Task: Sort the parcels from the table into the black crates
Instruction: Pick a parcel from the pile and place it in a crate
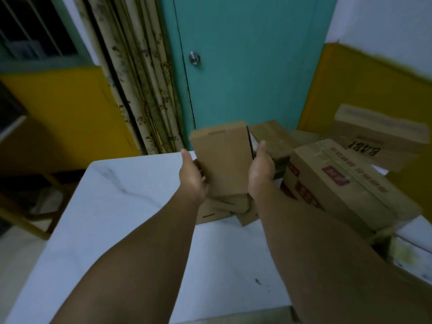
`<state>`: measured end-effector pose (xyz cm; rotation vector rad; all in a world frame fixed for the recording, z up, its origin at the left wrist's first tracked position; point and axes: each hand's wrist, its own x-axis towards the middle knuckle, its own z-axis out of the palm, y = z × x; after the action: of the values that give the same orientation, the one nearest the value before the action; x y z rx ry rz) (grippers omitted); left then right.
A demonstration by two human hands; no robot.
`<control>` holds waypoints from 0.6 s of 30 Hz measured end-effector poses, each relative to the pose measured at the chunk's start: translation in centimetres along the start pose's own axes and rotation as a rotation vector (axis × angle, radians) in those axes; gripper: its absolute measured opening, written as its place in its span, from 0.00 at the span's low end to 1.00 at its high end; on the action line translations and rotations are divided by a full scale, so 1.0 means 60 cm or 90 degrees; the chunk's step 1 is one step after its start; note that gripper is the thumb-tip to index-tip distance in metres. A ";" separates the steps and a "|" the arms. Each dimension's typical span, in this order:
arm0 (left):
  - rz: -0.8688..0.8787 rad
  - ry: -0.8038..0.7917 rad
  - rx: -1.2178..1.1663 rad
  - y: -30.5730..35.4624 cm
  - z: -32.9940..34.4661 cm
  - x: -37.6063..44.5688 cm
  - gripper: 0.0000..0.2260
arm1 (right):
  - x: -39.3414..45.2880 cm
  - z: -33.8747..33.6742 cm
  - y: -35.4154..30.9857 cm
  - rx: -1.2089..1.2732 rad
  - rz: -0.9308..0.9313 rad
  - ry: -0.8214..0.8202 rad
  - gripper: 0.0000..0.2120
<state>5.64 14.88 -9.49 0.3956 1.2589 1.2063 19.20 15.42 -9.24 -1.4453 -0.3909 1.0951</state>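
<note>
A plain brown cardboard parcel (pixel 223 160) is held between both my hands above the white marble table (pixel 121 206). My left hand (pixel 192 176) grips its left side with the fingers tucked beneath it. Against its right side lies my right hand (pixel 261 169), thumb pointing up. Flat brown parcels (pixel 224 211) lie on the table just under the held one. No black crate is in view.
A large box with red print (pixel 339 185) fills the table's right side, with more boxes (pixel 378 134) stacked behind it. A teal door (pixel 245 66), a patterned curtain (pixel 140 90) and yellow walls stand beyond the table. A wooden chair (pixel 42 206) sits at the left.
</note>
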 end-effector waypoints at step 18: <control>0.146 -0.036 0.110 0.078 -0.234 -0.109 0.18 | -0.182 0.054 0.049 0.013 0.038 -0.323 0.20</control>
<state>-7.70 6.08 -7.24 0.7123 1.2984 1.2728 10.14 8.18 -7.17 -1.1539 -0.6934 1.5112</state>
